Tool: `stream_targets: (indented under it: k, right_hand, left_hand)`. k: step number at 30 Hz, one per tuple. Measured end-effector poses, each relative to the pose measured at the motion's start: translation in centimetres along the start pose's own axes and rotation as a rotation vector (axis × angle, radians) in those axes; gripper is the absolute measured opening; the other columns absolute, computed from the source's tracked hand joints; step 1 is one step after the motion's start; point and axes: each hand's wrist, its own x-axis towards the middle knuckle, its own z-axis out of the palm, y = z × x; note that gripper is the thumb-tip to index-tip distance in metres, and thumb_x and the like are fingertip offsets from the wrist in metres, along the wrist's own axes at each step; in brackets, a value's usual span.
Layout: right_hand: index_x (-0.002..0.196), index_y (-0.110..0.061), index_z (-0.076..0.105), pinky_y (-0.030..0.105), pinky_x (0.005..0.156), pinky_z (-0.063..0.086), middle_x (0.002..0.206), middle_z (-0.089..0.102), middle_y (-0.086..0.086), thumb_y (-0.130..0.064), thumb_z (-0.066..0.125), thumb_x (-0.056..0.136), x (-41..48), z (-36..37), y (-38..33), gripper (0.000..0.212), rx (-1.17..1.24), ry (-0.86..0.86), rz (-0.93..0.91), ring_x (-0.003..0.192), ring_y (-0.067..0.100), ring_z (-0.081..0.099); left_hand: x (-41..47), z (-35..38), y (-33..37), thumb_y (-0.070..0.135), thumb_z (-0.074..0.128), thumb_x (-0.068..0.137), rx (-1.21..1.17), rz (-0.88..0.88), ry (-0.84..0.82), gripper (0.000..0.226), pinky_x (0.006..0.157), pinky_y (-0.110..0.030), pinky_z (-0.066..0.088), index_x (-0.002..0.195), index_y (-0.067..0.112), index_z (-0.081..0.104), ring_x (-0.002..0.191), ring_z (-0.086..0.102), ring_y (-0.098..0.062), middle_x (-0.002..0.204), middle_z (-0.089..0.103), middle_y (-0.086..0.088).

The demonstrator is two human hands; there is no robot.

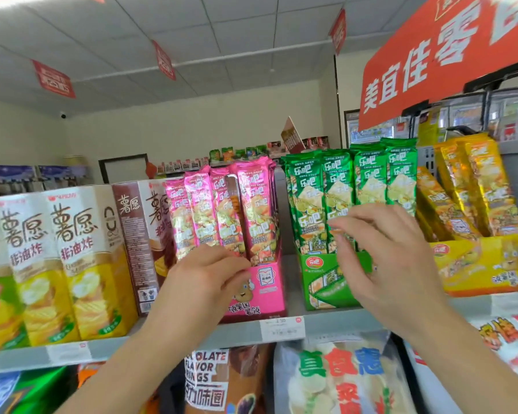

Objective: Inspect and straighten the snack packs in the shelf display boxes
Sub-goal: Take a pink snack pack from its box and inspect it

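Left hand (205, 271) rests on the front of the pink box (260, 289), fingers curled narrow against the base of the pink packs (222, 210) standing just above it; whether it pinches one, cannot tell. Right hand (386, 261) is spread wide, holding nothing, fingertips (337, 224) at the fronts of the green packs (341, 186), palm over the green box (320, 282).

Four pink packs (222, 210), four green packs (353, 189) (front row), three display boxes (323, 276), two hands (383, 249).
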Motion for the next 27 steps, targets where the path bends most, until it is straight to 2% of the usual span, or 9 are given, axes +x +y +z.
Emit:
stream_targets:
  k: [4,7,11,14,15,17,19,22,27]
  right_hand:
    - [0.123,-0.021,0.061,0.041,0.092,0.035,0.122,0.059,-0.002,-0.030,0.053,0.088,7.3,-0.3,-3.8,0.037,-0.005,-0.128,0.018,0.117,0.021,0.047]
    - [0.136,-0.027,0.048,0.049,0.102,0.025,0.143,0.046,-0.006,-0.044,0.050,0.091,11.7,0.8,-4.8,0.048,-0.159,-0.331,-0.030,0.138,0.016,0.029]
    - [0.144,-0.026,0.037,0.063,0.110,0.012,0.157,0.025,-0.006,-0.061,0.044,0.091,14.3,3.5,-4.6,0.063,-0.418,-0.680,-0.038,0.148,0.016,0.006]
    - [0.134,-0.028,0.050,0.065,0.109,0.011,0.157,0.025,-0.005,-0.064,0.052,0.087,14.8,4.5,-4.8,0.059,-0.464,-0.778,-0.064,0.148,0.018,0.003]
    - [0.130,-0.029,0.053,0.064,0.108,0.013,0.156,0.026,-0.005,-0.063,0.055,0.085,14.8,4.5,-4.9,0.057,-0.452,-0.766,-0.065,0.148,0.018,0.004]
    - [0.125,-0.032,0.055,0.058,0.107,0.017,0.152,0.033,-0.007,-0.062,0.061,0.083,14.7,4.3,-5.1,0.052,-0.411,-0.732,-0.043,0.146,0.015,0.009]
    - [0.114,-0.036,0.057,0.051,0.102,0.022,0.136,0.047,-0.011,-0.060,0.067,0.080,14.6,3.7,-5.5,0.043,-0.325,-0.703,0.012,0.140,0.012,0.019]
    - [0.103,-0.035,0.056,0.043,0.095,0.032,0.101,0.056,-0.014,-0.051,0.074,0.077,14.6,2.7,-6.1,0.036,-0.175,-0.677,0.094,0.117,0.013,0.043]
    - [0.098,-0.027,0.058,0.044,0.085,0.051,0.092,0.067,-0.005,-0.020,0.082,0.077,14.0,1.5,-6.5,0.033,0.192,-0.534,0.207,0.089,0.017,0.065]
  left_hand:
    - [1.7,-1.8,-0.7,0.009,0.075,0.081,0.057,-0.005,0.126,0.025,0.076,-0.031,0.051,0.105,0.009,0.074,0.092,0.062,-0.022,0.098,0.067,-0.005]
    - [5.1,-3.4,-2.1,0.019,0.068,0.088,0.114,-0.017,0.158,0.038,0.098,-0.037,0.043,0.124,0.009,0.063,0.117,0.053,-0.025,0.123,0.061,-0.008]
    - [9.3,-4.4,-3.8,0.039,0.058,0.083,0.154,-0.027,-0.129,0.071,0.118,-0.034,0.019,0.145,0.008,0.040,0.139,0.033,-0.024,0.150,0.042,-0.008]
    - [10.9,-4.2,-4.3,0.048,0.047,0.074,0.175,0.028,-0.279,0.074,0.110,-0.043,0.032,0.139,0.014,0.046,0.126,0.046,-0.024,0.133,0.056,-0.005]
    - [11.1,-4.1,-4.4,0.048,0.049,0.074,0.164,0.050,-0.295,0.066,0.104,-0.043,0.037,0.132,0.017,0.051,0.114,0.052,-0.023,0.116,0.062,-0.002]
    - [11.2,-3.8,-5.0,0.046,0.056,0.077,0.148,0.107,-0.261,0.036,0.093,-0.041,0.040,0.106,0.024,0.055,0.088,0.050,-0.019,0.081,0.050,0.011]
    - [11.2,-3.8,-5.3,0.044,0.061,0.081,0.131,0.163,-0.228,0.021,0.085,-0.037,0.038,0.087,0.028,0.047,0.078,0.043,-0.015,0.070,0.035,0.020]
    - [11.1,-3.4,-6.0,0.043,0.063,0.085,0.067,0.208,-0.202,0.020,0.086,-0.035,0.041,0.095,0.026,0.058,0.078,0.043,-0.014,0.072,0.035,0.021]
    - [10.8,-3.1,-6.4,0.042,0.059,0.088,0.009,0.194,-0.166,0.044,0.103,-0.039,0.037,0.125,0.018,0.061,0.109,0.055,-0.020,0.108,0.065,0.002]
